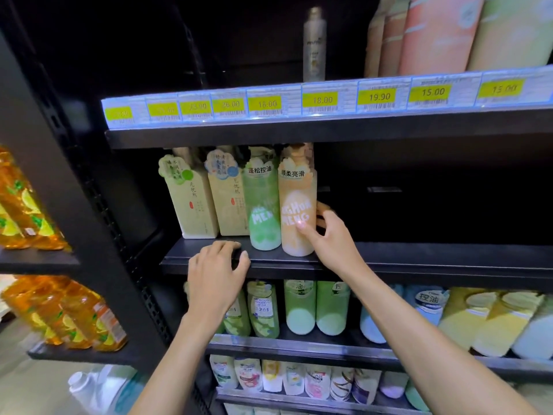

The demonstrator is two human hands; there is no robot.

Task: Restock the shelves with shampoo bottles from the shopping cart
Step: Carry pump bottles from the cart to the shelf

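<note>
Light reaches the front surfaces only. My left hand [217, 265], right hand [329, 238] and the peach bottle [297, 211] are evenly lit. Recesses behind the shelf [419, 262] stay near black. The price-label strip [323, 100] glares bluish-white, washing out its left labels. Wide-angle distortion bows the edges, and the orange bottles [21, 202] at left are blurred.

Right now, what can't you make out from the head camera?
Shopping cart: outside the head view.
Cap of the orange bottle: hidden by the upper shelf.
Fingers of the right hand: partly behind the orange bottle.
Leftmost price tags: blurred, unreadable.
Left hand on the middle shelf: whether it grips or rests, unclear.
</note>
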